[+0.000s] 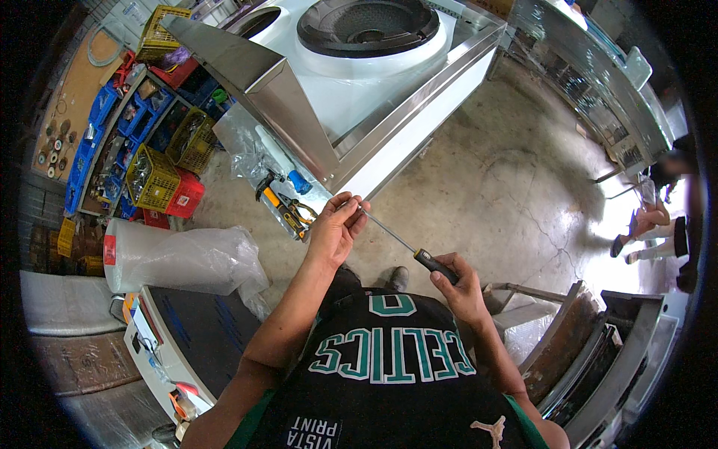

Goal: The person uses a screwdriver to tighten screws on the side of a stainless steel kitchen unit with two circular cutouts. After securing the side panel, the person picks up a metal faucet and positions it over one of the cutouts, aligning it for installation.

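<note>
My right hand [460, 288] is wrapped round the black and yellow handle of a screwdriver [394, 235], whose thin shaft slants up and left. At the far end of the shaft, my left hand [336, 229] is closed, thumb and fingertips pinched together at the tip. Whatever small thing sits between those fingers is too small to make out. Just beyond both hands stands a steel-framed unit [359, 161] with white panels and a black round bowl-like fitting [368, 28] on top. Orange-handled pliers [278, 202] lie on plastic sheeting left of its near corner.
A blue-capped tube [286, 161] lies near the pliers. Yellow baskets [152, 179], a red crate [185, 196] and blue bins [138, 116] are at left. A plastic-wrapped roll [176, 258] and a dark-topped cabinet [198, 333] stand nearer. Metal panels [591, 359] lean at lower right; another person [651, 221] is far right.
</note>
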A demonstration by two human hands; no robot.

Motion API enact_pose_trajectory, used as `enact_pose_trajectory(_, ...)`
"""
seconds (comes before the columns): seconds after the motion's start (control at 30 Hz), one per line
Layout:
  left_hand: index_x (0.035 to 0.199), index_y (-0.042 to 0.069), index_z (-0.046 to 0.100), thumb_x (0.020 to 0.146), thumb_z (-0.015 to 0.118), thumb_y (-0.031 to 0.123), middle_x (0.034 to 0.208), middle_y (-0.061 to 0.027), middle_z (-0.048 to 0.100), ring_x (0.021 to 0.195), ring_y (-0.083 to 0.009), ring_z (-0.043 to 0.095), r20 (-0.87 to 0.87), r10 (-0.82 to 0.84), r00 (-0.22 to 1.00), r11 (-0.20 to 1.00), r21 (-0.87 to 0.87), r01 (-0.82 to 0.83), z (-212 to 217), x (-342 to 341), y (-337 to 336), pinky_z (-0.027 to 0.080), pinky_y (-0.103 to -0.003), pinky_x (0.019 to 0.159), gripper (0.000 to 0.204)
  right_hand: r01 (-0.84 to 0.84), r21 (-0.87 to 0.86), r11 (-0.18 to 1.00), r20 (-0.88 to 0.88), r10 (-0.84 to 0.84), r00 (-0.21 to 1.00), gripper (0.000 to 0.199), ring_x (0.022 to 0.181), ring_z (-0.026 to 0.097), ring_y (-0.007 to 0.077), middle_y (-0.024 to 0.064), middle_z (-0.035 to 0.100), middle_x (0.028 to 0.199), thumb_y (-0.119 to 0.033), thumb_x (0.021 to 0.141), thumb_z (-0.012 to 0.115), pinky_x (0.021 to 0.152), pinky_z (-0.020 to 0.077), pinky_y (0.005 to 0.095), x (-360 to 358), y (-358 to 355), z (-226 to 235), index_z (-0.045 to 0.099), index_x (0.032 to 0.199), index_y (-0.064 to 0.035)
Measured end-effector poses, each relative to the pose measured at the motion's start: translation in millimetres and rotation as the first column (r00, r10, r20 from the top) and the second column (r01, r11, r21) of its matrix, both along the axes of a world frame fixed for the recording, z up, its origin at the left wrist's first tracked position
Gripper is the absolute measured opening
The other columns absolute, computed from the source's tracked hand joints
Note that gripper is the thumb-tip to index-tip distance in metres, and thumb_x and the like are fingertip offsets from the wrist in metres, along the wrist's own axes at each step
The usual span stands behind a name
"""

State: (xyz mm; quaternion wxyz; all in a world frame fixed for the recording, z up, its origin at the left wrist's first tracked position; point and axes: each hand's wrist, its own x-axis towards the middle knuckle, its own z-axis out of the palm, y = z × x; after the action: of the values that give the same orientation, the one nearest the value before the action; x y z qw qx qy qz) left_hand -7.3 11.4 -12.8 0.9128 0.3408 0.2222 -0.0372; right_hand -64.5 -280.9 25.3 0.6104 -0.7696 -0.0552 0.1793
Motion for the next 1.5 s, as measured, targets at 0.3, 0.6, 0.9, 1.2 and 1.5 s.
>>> enact_pose_trajectory(0.3,0.116,0.009,0.059,0.097,0.064,0.002,0.109,-0.0055,0.069,0.105,-0.0201,0.071,0.04,0.078,0.996,0.988,0.129,-0.083,7,-1,-8,0.063,-0.029,0.081,0.021,0.017,0.143,0.99,-0.208,0.013,0.978,0.033,0.083,0.059,0.0148,0.0064,0.065,0.089,-0.025,0.098,0.068,0.077,0.0493,0.0316,4,-2,-11,0.061,0.114,0.0034)
enact_pose_trajectory(0.6,0.116,0.01,0.061,0.097,0.065,0.005,0.111,-0.0052,0.068,0.105,-0.019,0.07,0.094,0.113,0.989,0.981,0.148,-0.126,11,4,-3,0.062,-0.028,0.08,0.02,-0.001,-0.254,0.967,0.191,0.051,0.98,0.031,0.088,0.07,0.0352,0.0181,0.07,0.098,-0.015,0.091,0.071,0.077,0.0546,0.0415,1,21,1,0.061,0.119,-0.0038)
enact_pose_trajectory(0.9,0.118,0.012,0.064,0.099,0.066,0.019,0.111,-0.0013,0.07,0.102,-0.0165,0.07,0.003,0.053,0.999,0.998,-0.032,-0.052,12,18,-5,0.062,-0.028,0.081,0.02,0.079,-0.217,0.973,0.35,0.002,0.937,0.034,0.077,0.068,0.0316,0.0173,0.068,0.093,-0.012,0.089,0.073,0.069,0.0531,0.0381,13,37,4,0.062,0.12,-0.0038)
enact_pose_trajectory(1.2,0.117,0.016,0.065,0.1,0.065,0.025,0.11,0.0007,0.072,0.102,-0.0147,0.07,0.014,0.092,0.996,0.995,-0.032,-0.092,15,31,-4,0.062,-0.028,0.077,0.019,0.105,-0.281,0.954,0.367,0.006,0.93,0.034,0.079,0.071,0.0343,0.0165,0.07,0.098,-0.015,0.089,0.074,0.067,0.0553,0.0413,26,54,6,0.062,0.119,-0.0059)
enact_pose_trajectory(1.5,0.117,0.015,0.065,0.101,0.062,0.024,0.11,0.0003,0.073,0.104,-0.0158,0.071,0.035,0.083,0.996,0.99,-0.113,-0.079,4,34,0,0.064,-0.032,0.077,0.018,0.159,-0.308,0.938,0.541,0.035,0.84,0.035,0.07,0.067,0.0294,0.0124,0.064,0.089,-0.014,0.085,0.076,0.062,0.0532,0.0397,30,54,3,0.065,0.117,-0.0057)
